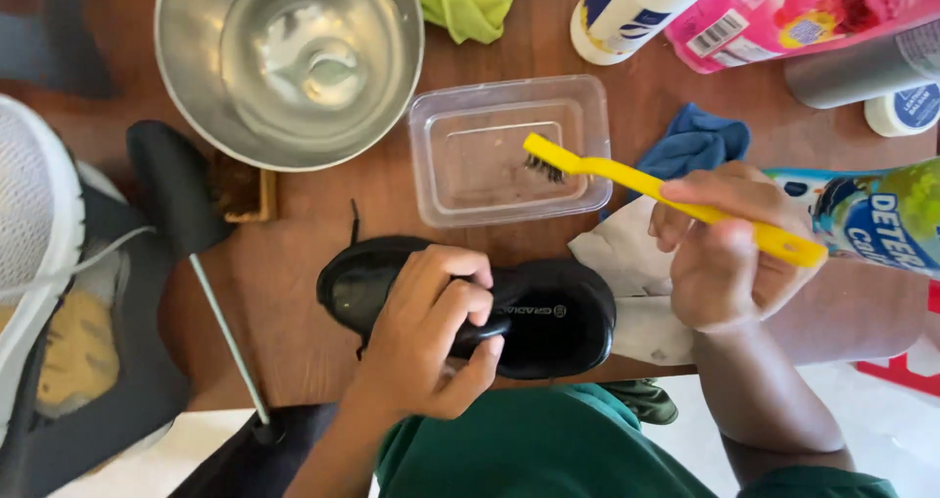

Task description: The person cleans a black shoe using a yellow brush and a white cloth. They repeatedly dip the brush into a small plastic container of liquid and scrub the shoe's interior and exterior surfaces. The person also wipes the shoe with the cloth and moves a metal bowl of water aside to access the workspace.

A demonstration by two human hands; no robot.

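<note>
On the desk (323, 351), left hand (431, 332) clamps the black shoe (548, 317); right hand (725, 253) grips the yellow brush (646, 180), bristles over the clear tub (509, 150), scrubbing apparently unfinished.

The left hand (426, 332) covered the middle of the black shoe (548, 317), so its strap and opening were hidden. The right hand (720, 253) hid the middle of the yellow brush (627, 177); its dark bristles were too small to tell apart. The top edge cut off the steel bowl (196, 77), the green cloth (468, 0), the white bottle (632, 8) and the pink pouch (783, 13). The right edge cut the detergent pack (881, 214). The white shoe (39, 224) ran off the left edge. The blue cloth (695, 141) lay partly behind the brush and hand.
</note>
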